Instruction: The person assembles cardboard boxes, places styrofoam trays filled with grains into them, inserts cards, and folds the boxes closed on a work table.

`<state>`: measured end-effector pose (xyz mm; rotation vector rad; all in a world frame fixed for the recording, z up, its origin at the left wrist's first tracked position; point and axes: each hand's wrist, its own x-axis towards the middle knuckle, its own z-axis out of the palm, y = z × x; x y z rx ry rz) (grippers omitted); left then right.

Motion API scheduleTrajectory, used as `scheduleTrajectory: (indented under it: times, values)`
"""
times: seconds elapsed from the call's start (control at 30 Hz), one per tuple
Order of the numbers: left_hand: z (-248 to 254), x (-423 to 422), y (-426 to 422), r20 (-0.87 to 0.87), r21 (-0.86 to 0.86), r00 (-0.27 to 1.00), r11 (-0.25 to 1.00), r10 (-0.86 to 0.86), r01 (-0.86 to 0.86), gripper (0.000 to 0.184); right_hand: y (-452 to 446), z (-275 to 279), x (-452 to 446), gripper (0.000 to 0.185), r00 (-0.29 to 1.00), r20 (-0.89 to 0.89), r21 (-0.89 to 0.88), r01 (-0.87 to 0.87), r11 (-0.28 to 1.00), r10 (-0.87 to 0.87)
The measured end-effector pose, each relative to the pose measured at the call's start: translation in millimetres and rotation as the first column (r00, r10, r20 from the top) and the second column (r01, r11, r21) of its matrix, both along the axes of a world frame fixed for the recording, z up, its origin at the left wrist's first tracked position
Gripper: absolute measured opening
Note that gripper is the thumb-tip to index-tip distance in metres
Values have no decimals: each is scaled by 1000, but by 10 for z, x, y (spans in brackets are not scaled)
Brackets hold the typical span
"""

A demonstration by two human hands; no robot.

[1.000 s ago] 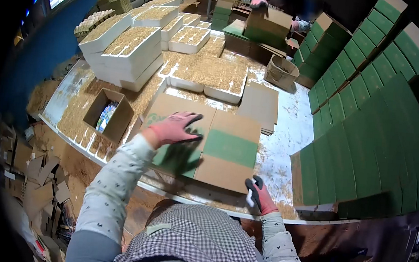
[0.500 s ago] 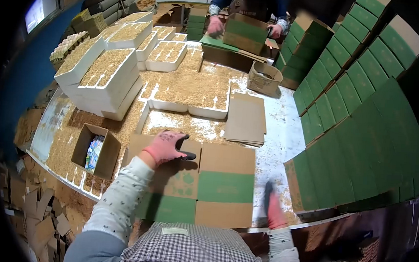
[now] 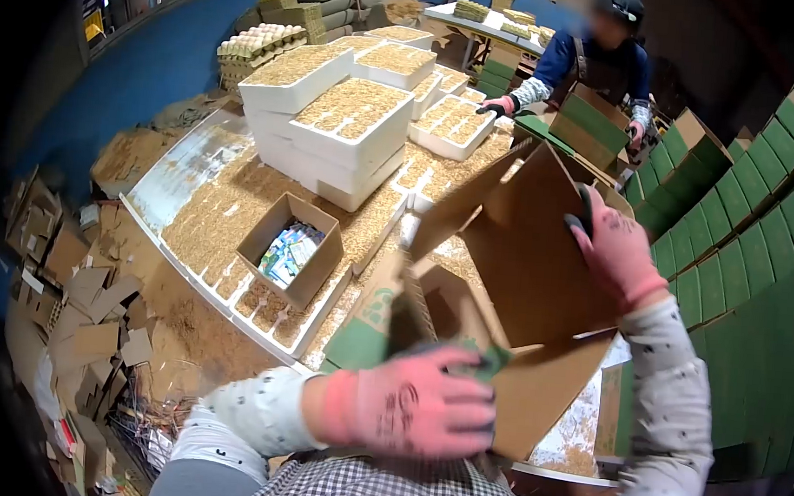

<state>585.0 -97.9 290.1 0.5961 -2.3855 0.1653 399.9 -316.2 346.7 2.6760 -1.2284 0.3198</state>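
Observation:
An opened-out cardboard box (image 3: 546,250) stands tilted in front of me, its brown inside and raised flaps showing. My right hand (image 3: 613,246), in a pink glove with dark fingertips, grips its upper right edge. Across the near side of the box lies my left hand (image 3: 418,401), its fingers spread against the near flap and partly blurred. Beneath and to the left of the box, a green-printed flat cardboard piece (image 3: 362,338) shows on the table. An open carton (image 3: 321,265) with colourful packets (image 3: 290,254) inside sits further left.
White foam trays (image 3: 335,150) filled with shavings are stacked beyond the carton. Green boxes (image 3: 735,219) stand in rows at right. Across the table, a co-worker (image 3: 607,69) has one hand on a box and the other near a tray. Cardboard scraps (image 3: 92,336) lie at lower left.
Cardboard that lay flat under my left hand is now raised and opened into a box shape. My right hand has come up onto its edge. The view has swung left, and the co-worker's hand reaches toward a tray.

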Motion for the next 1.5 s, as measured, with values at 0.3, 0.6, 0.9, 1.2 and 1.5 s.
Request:
scheduleTrajectory:
  times: [0.3,0.6,0.9,1.2,1.5]
  values:
    - [84,619,-711,291,190,687,664,666,-723,57,709,20,-468,93,860,64,412,-485,771,507]
    - [-731,-25,-1490,-17,427,656,598,755,-678,32,631,-4,-346,33,980,150,236,-161,958,128]
    - [-441,407,-846,15,417,586,528,810,-740,43,505,-1194,-929,55,879,420,755,-199,625,-228]
    - [-2644,1195,-592,-647,760,145,648,748,50,42,673,-950,-642,32,885,-313,386,-213,897,345]
    - [-1970,2473,-2019,-386,901,17,381,922,-207,62,660,-988,-578,33,890,-209,520,-249,817,405]
